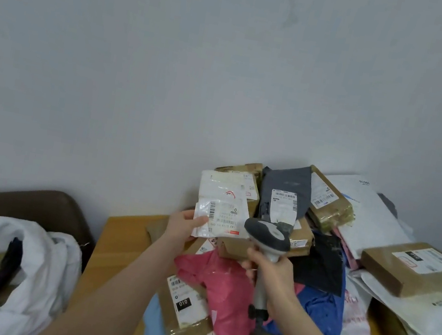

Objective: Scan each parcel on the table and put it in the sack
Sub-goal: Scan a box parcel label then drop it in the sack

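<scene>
We pinch the white parcel [220, 208] in our left hand [183, 227] above the tabletop [120, 238], right hand [273, 275] grips the scanner [268, 235] just right of its label; sack [31, 261] lies well left, on the left hand's side.

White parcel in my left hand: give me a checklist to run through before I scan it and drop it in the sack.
1. Left hand grips the white parcel: ok, the thumb pinches its lower left edge.
2. Barcode label faces me: ok, though the film over it is wrinkled.
3. Right hand holds the scanner: ok, fingers wrapped round the handle.
4. Scanner head aimed at the label: cannot tell; it sits just below and right of it.
5. Sack open: ok, its mouth gapes at lower left, parcels already inside.
</scene>
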